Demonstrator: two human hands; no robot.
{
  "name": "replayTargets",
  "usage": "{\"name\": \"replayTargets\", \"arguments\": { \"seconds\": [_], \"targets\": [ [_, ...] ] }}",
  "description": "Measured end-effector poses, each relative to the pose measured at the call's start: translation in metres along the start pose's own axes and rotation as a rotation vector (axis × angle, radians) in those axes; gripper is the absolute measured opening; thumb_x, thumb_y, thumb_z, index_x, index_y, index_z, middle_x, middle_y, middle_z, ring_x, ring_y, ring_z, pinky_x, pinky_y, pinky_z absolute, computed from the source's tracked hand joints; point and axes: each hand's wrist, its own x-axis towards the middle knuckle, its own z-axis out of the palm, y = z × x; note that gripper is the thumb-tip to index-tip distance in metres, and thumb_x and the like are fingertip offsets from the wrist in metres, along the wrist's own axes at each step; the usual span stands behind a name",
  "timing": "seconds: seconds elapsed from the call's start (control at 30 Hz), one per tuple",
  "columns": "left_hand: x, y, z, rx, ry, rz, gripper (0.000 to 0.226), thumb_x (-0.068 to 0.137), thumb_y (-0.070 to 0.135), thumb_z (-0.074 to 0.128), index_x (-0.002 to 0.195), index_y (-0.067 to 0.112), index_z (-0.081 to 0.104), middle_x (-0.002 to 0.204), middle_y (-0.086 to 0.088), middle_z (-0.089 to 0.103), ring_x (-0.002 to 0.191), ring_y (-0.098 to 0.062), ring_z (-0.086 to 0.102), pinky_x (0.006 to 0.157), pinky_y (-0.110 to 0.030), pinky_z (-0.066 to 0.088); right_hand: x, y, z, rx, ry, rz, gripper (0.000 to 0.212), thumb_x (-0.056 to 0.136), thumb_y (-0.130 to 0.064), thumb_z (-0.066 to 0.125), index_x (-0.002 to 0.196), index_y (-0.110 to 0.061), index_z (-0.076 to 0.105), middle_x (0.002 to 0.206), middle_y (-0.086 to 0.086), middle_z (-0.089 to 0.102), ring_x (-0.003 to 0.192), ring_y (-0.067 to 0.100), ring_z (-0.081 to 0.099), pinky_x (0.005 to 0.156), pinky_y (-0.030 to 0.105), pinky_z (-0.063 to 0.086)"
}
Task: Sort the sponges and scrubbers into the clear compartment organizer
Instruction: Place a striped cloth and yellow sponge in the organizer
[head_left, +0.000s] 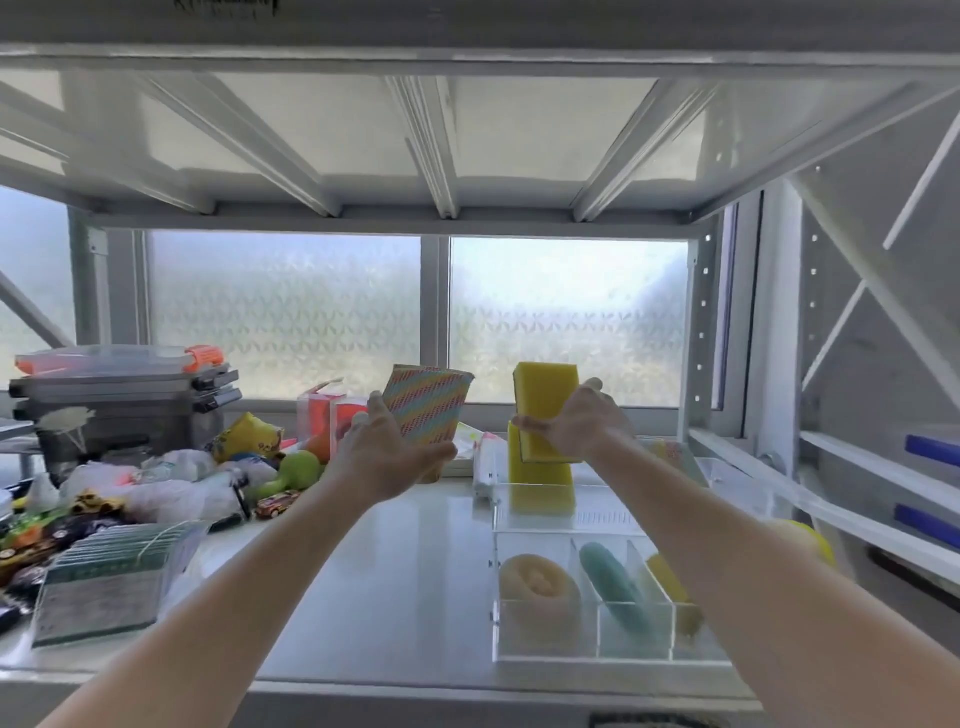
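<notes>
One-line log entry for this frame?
left hand: holds striped sponge | right hand: holds yellow sponge above organizer | front compartments filled

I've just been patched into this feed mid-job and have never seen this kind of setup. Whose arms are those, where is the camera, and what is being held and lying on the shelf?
There is no machine: a person works with bare hands, and the one camera sits on their head, looking forward and down, so both arms reach in from below. The left hand holds up a rainbow-striped scrubber pad. The right hand holds a yellow sponge above another yellow sponge standing upright in the back of the clear organizer. Its front compartments hold a beige round scrubber, a teal scrubber and something yellow, partly hidden by the right arm. On the white shelf, at the left, lies a pile of toys and bags.
</notes>
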Motion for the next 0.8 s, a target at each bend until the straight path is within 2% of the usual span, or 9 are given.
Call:
{"name": "replayTargets", "arguments": {
  "seconds": [0.1, 0.17, 0.33, 0.5, 0.63, 0.8],
  "targets": [
    [0.003, -0.009, -0.001, -0.015, 0.008, 0.005, 0.103, 0.058, 0.059, 0.070, 0.135, 0.007, 0.028, 0.119, -0.013, 0.051, 0.108, -0.030, 0.053, 0.092, -0.045, 0.050, 0.003, -0.003, 0.017, -0.052, -0.023, -0.002, 0.107, 0.065, -0.068, 0.069, 0.137, -0.001, 0.026, 0.120, 0.014, 0.062, 0.110, 0.033, 0.061, 0.080, 0.037, 0.051],
    [0.004, -0.014, 0.000, -0.005, 0.012, 0.015, 0.100, 0.062, 0.057, 0.072, 0.136, 0.007, 0.027, 0.120, -0.014, 0.052, 0.110, -0.030, 0.052, 0.093, -0.043, 0.049, 0.003, -0.005, 0.022, -0.087, 0.001, -0.020, 0.100, 0.066, -0.067, 0.069, 0.132, -0.001, 0.034, 0.118, 0.013, 0.063, 0.109, 0.032, 0.061, 0.076, 0.036, 0.049],
    [0.005, -0.019, 0.007, 0.009, 0.021, 0.030, 0.108, 0.062, 0.061, 0.070, 0.142, 0.007, 0.021, 0.125, -0.015, 0.051, 0.115, -0.031, 0.051, 0.096, -0.043, 0.047, 0.001, -0.007, 0.028, -0.094, 0.093, -0.047, 0.092, 0.065, -0.061, 0.075, 0.126, -0.002, 0.039, 0.121, 0.014, 0.059, 0.113, 0.032, 0.059, 0.082, 0.038, 0.049],
    [0.002, -0.016, 0.011, 0.025, 0.029, 0.039, 0.103, 0.065, 0.060, 0.069, 0.141, 0.007, 0.025, 0.124, -0.014, 0.051, 0.115, -0.030, 0.050, 0.093, -0.039, 0.044, 0.004, -0.009, 0.022, -0.189, 0.012, -0.018, 0.097, 0.069, -0.063, 0.070, 0.131, 0.001, 0.035, 0.123, 0.013, 0.058, 0.112, 0.030, 0.059, 0.080, 0.035, 0.048],
    [0.001, -0.016, 0.011, 0.011, 0.023, 0.047, 0.102, 0.064, 0.060, 0.070, 0.140, 0.006, 0.027, 0.122, -0.013, 0.052, 0.112, -0.028, 0.051, 0.091, -0.040, 0.048, 0.006, -0.010, 0.022, -0.288, -0.088, -0.032, 0.095, 0.067, -0.071, 0.064, 0.128, 0.000, 0.047, 0.127, 0.009, 0.056, 0.110, 0.026, 0.059, 0.082, 0.034, 0.049],
    [-0.001, -0.021, 0.005, -0.016, 0.020, 0.040, 0.101, 0.064, 0.058, 0.071, 0.138, 0.008, 0.025, 0.122, -0.013, 0.052, 0.111, -0.029, 0.053, 0.093, -0.042, 0.048, 0.008, -0.010, 0.032, -0.297, -0.033, -0.052, 0.095, 0.070, -0.066, 0.066, 0.132, 0.002, 0.042, 0.131, 0.011, 0.053, 0.122, 0.027, 0.051, 0.089, 0.036, 0.047]
  ]
}}
